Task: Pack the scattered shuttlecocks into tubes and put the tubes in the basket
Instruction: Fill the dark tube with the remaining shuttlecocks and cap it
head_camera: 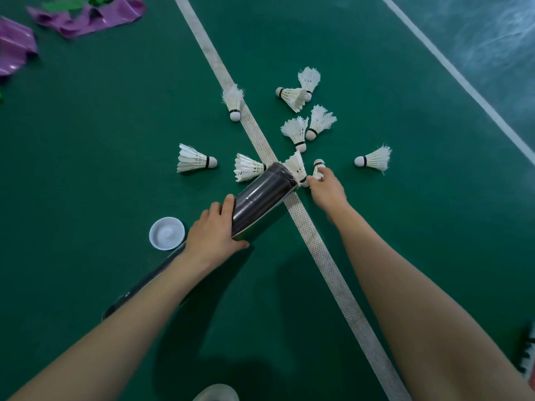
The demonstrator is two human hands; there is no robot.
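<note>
L hand (212,231) grips tube (262,199); R hand (328,188) pinches shuttlecock (318,169) by tube mouth.

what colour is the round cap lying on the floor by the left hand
White, seen in the head view: the cap.

Dim, soft shadows, glare top-right, fisheye edges.

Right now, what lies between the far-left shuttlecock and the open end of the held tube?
In the head view, one shuttlecock lies between the far-left shuttlecock and the tube mouth, its cork end hidden behind the tube rim.
</note>
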